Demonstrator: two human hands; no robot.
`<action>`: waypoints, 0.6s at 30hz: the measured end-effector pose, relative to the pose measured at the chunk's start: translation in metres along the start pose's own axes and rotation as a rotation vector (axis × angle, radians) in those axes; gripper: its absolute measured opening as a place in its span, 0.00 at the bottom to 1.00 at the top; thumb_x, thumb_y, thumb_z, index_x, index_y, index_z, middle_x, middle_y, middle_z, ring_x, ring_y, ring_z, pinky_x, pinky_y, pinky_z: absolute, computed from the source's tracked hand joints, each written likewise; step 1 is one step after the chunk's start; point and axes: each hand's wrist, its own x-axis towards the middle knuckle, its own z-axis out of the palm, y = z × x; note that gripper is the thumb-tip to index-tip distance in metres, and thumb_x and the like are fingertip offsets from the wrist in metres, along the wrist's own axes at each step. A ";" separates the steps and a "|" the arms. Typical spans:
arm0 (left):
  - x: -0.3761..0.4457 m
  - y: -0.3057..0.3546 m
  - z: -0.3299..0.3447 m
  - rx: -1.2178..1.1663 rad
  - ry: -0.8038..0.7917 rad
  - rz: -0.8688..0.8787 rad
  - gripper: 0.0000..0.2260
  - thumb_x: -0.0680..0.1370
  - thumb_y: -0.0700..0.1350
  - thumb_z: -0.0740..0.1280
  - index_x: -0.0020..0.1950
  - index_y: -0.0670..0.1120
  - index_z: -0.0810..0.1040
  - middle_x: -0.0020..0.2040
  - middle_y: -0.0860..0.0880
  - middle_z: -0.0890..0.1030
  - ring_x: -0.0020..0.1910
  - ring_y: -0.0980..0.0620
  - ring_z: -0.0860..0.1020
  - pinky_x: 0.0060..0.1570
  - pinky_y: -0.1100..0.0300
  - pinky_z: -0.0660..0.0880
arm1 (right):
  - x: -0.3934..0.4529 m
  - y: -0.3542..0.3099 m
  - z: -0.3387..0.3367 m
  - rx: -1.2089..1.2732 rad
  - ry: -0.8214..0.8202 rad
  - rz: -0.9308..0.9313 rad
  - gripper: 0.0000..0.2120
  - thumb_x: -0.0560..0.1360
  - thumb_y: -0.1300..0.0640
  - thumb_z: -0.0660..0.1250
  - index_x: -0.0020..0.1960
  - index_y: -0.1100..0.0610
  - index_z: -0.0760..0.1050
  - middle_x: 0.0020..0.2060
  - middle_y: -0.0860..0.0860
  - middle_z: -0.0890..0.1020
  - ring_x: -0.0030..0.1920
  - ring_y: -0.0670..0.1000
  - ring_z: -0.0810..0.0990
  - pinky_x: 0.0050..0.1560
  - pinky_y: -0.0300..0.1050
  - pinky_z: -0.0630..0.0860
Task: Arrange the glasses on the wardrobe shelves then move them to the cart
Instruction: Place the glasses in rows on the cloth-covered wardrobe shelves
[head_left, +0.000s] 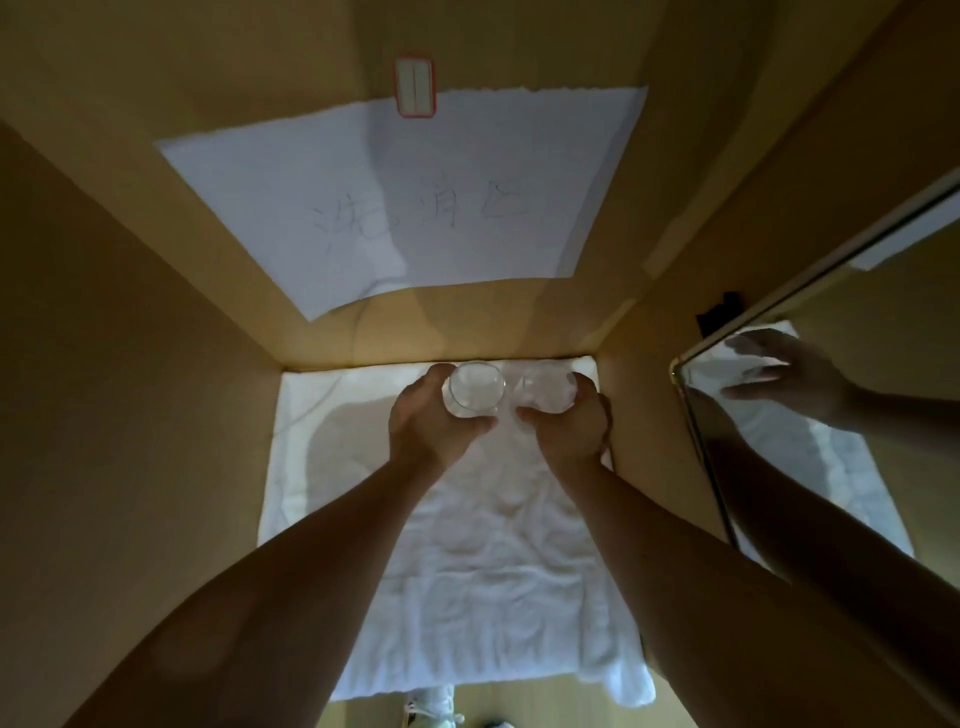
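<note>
Two clear glasses stand side by side at the back of a wardrobe shelf covered with a white towel. My left hand grips the left glass, whose round rim faces up at me. My right hand grips the right glass, which is fainter and partly hidden by my fingers. The two glasses are close together, almost touching. Both forearms reach in from the bottom of the view.
Wooden walls close the shelf on the left and right. A white paper sheet with handwriting hangs on the back panel under a red-edged label. A mirror door at the right reflects my hand.
</note>
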 end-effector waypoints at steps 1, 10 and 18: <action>-0.005 0.004 -0.008 0.004 -0.003 -0.018 0.30 0.61 0.58 0.83 0.58 0.54 0.77 0.49 0.56 0.83 0.49 0.50 0.80 0.44 0.60 0.69 | -0.005 -0.005 -0.006 0.001 -0.012 -0.023 0.33 0.62 0.46 0.83 0.63 0.54 0.76 0.56 0.51 0.83 0.58 0.54 0.80 0.65 0.49 0.73; -0.053 0.047 -0.080 -0.086 0.139 -0.016 0.29 0.61 0.61 0.81 0.50 0.52 0.68 0.42 0.57 0.79 0.46 0.45 0.82 0.42 0.57 0.69 | -0.063 -0.058 -0.072 0.103 0.001 -0.125 0.34 0.60 0.49 0.84 0.62 0.55 0.77 0.54 0.53 0.82 0.56 0.56 0.80 0.59 0.51 0.76; -0.097 0.098 -0.154 -0.271 0.306 0.051 0.27 0.64 0.54 0.83 0.56 0.51 0.75 0.50 0.53 0.83 0.49 0.48 0.81 0.49 0.62 0.76 | -0.111 -0.114 -0.135 0.261 0.013 -0.257 0.33 0.62 0.52 0.84 0.63 0.57 0.76 0.53 0.53 0.84 0.53 0.57 0.83 0.51 0.44 0.76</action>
